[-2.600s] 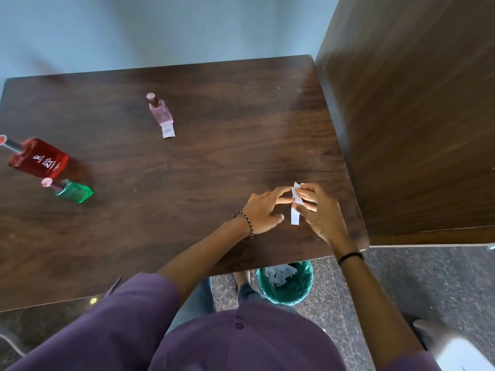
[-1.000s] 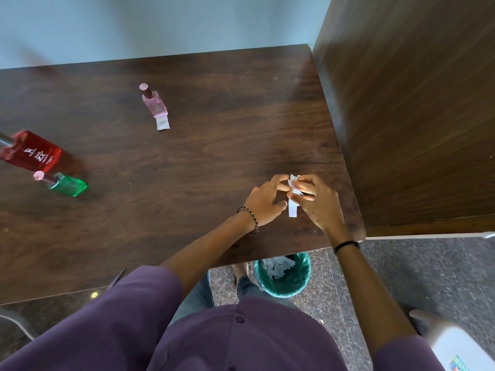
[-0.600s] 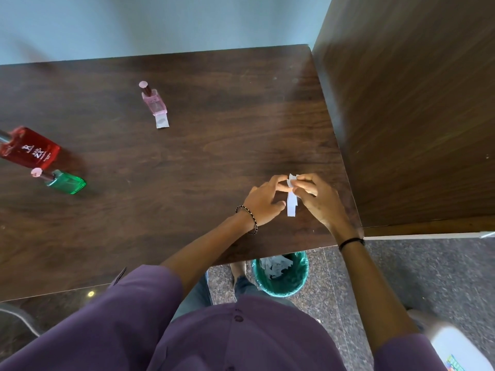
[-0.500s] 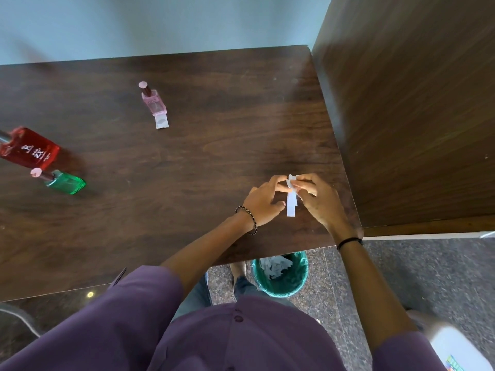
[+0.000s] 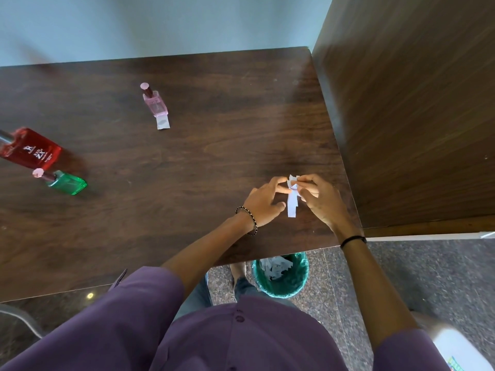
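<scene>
A narrow white paper strip hangs between my two hands above the right front part of the dark wooden table. My left hand pinches its upper end with thumb and fingertips. My right hand pinches the same crumpled upper end from the other side. The lower end of the strip hangs free. Far back on the table stands a small pink bottle with a white paper strip lying at its base.
A red perfume bottle and a green bottle stand at the table's left edge. A tall wooden cabinet borders the table on the right. Under the front edge sits a green bin holding paper scraps.
Both hands have stayed at the same spot on the strip, with only small finger shifts at its top end. The bottles have not moved.
</scene>
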